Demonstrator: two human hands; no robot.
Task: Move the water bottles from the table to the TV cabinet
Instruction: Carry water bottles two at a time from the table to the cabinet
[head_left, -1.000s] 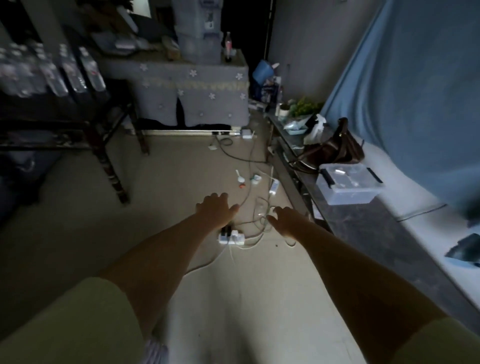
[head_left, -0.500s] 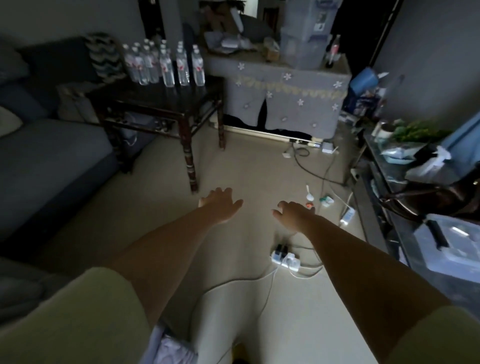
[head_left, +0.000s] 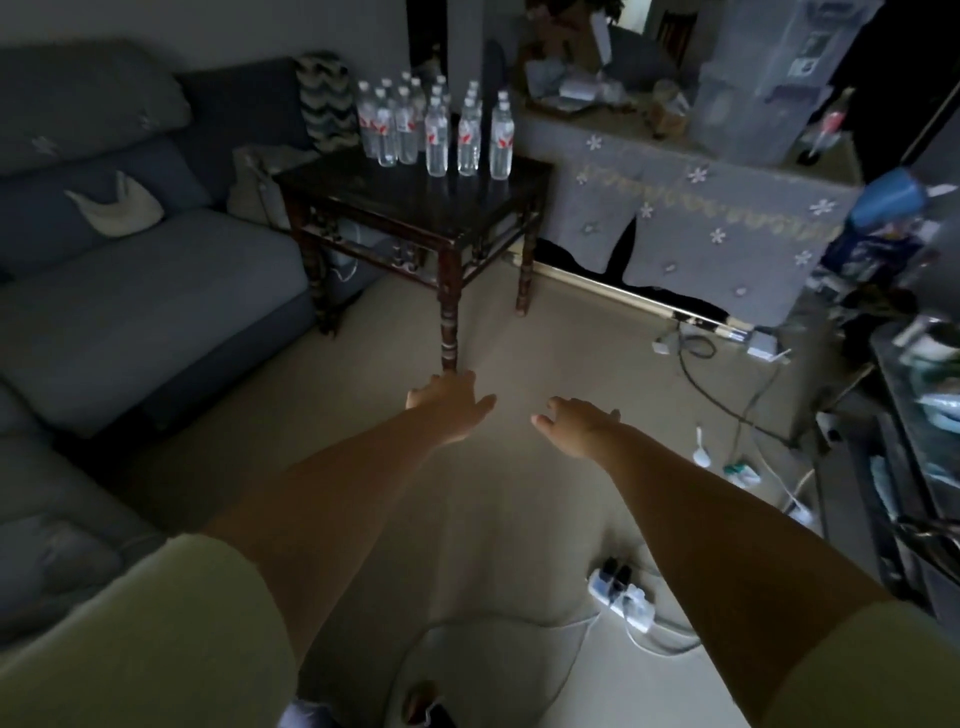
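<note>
Approach step, nothing picked up yet. Left hand (head_left: 451, 404) and right hand (head_left: 575, 421) both empty, fingers loose and spread, held out over the floor mid-frame. Water bottles (head_left: 435, 127) stand upright in a cluster on the far part of the dark worktop (head_left: 415, 195), upper centre, well apart from both hands. Next move, I'd say: close in, reach over the near edge, grip the front bottles.

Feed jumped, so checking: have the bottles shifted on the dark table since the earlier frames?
No. The water bottles stand in the same cluster at the far edge of the dark table; only the camera turned. Left hand and right hand hold nothing.
</note>
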